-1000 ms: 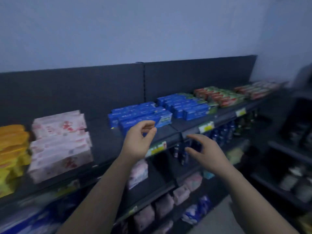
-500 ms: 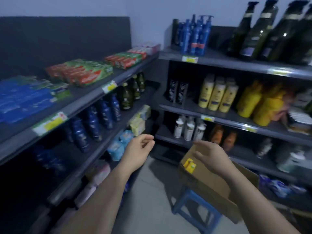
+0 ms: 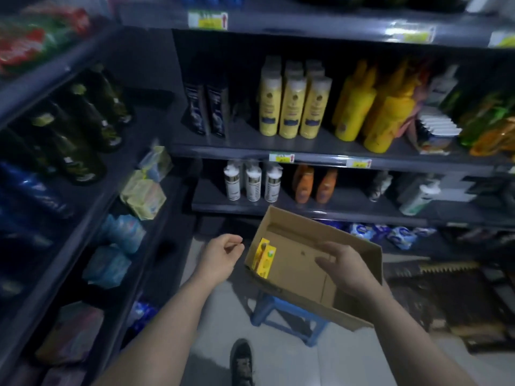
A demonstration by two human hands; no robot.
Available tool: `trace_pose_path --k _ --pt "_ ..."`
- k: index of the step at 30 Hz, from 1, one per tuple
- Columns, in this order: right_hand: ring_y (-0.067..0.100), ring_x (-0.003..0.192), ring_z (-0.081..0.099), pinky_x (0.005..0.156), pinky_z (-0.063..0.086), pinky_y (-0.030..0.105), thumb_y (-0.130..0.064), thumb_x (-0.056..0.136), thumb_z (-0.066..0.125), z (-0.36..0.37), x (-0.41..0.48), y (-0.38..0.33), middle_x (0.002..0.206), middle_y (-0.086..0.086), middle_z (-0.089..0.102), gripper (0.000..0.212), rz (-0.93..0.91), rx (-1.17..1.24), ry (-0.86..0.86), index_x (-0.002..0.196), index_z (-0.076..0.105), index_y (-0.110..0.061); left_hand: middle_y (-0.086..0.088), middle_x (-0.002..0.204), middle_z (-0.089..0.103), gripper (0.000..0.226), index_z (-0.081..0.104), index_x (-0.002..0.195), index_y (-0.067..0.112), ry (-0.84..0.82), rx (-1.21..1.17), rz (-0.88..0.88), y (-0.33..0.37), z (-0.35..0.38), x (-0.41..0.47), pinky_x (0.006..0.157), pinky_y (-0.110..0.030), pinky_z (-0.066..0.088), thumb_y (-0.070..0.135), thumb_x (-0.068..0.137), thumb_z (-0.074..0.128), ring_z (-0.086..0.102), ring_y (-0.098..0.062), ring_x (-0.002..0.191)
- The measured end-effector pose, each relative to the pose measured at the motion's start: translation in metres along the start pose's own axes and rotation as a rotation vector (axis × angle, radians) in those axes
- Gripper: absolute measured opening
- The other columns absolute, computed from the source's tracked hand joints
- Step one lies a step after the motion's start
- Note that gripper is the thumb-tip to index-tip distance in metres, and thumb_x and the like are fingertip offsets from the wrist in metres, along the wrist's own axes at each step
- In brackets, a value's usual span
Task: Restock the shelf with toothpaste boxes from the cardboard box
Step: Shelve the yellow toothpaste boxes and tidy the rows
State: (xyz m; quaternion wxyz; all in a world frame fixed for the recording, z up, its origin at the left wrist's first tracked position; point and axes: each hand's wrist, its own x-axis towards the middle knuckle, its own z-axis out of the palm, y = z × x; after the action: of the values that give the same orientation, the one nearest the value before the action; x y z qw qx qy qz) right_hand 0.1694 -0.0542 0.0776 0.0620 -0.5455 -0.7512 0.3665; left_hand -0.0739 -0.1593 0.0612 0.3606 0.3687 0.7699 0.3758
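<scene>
An open cardboard box (image 3: pixel 295 277) sits tilted on a blue stool (image 3: pixel 281 313) in the aisle. Two yellow toothpaste boxes (image 3: pixel 264 258) stand against its left inner wall; the floor of the box is otherwise bare. My left hand (image 3: pixel 221 256) hovers just left of the box, fingers loosely curled, holding nothing. Over the box's middle, my right hand (image 3: pixel 344 264) has relaxed fingers pointing left toward the yellow boxes without touching them. Red and green toothpaste boxes (image 3: pixel 33 37) lie blurred on the top left shelf.
Dark shelving (image 3: pixel 328 154) ahead carries yellow, white and orange bottles. The left shelving holds dark green bottles (image 3: pixel 83 118), blue bottles and wrapped packs. My shoe (image 3: pixel 242 360) stands on the light floor before the stool. A dark mat (image 3: pixel 451 299) lies on the right.
My view has swung right and down from the toothpaste shelf to the cardboard box. Both hands came down with it, the right one now over the box.
</scene>
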Motion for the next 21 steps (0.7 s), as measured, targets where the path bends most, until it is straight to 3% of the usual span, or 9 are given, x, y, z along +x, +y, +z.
trace_pose_path --k 2,5,12,17,21 --pt "0.011 0.099 0.060 0.082 0.041 0.020 -0.021 0.090 0.064 0.012 0.030 0.010 0.125 -0.001 0.063 0.036 0.050 0.017 -0.015 0.126 0.062 -0.019 -0.008 0.115 0.067 0.025 0.064 0.117 0.005 -0.033 0.028 -0.030 -0.009 0.008 0.032 0.084 -0.013 0.038 0.012 0.093 0.059 0.058 -0.010 0.100" --pt "0.016 0.110 0.060 0.088 0.043 0.022 -0.019 0.092 0.062 0.035 0.073 0.027 0.125 0.000 0.063 0.034 0.137 0.032 -0.064 0.125 0.062 -0.020 -0.010 0.115 0.067 0.024 0.065 0.115 0.002 -0.071 0.071 -0.065 -0.023 0.023 0.077 0.082 -0.011 0.037 0.008 0.092 0.059 0.060 -0.015 0.103" --pt "0.021 0.120 0.055 0.090 0.039 0.022 -0.012 0.093 0.056 0.103 0.170 0.070 0.133 0.003 0.058 0.035 0.138 -0.042 -0.164 0.128 0.060 -0.020 -0.006 0.105 0.068 0.020 0.067 0.111 0.004 -0.060 0.071 -0.136 -0.074 0.069 0.159 0.083 -0.016 0.041 0.005 0.092 0.059 0.062 -0.015 0.100" --pt "0.021 0.127 0.048 0.100 0.036 0.024 -0.010 0.094 0.052 0.152 0.232 0.089 0.141 0.002 0.050 0.041 0.023 -0.142 -0.263 0.134 0.054 -0.022 0.004 0.104 0.067 0.021 0.066 0.113 0.013 0.015 0.033 -0.140 -0.107 0.086 0.192 0.080 -0.013 0.041 0.013 0.094 0.059 0.060 -0.007 0.097" --pt "0.021 0.127 0.047 0.102 0.035 0.025 -0.012 0.095 0.052 0.193 0.277 0.104 0.143 -0.002 0.048 0.042 -0.028 -0.193 -0.355 0.134 0.053 -0.028 0.010 0.092 0.066 0.018 0.068 0.108 0.009 0.117 -0.021 -0.134 -0.132 0.099 0.210 0.072 -0.005 0.043 0.007 0.092 0.061 0.062 0.006 0.081"
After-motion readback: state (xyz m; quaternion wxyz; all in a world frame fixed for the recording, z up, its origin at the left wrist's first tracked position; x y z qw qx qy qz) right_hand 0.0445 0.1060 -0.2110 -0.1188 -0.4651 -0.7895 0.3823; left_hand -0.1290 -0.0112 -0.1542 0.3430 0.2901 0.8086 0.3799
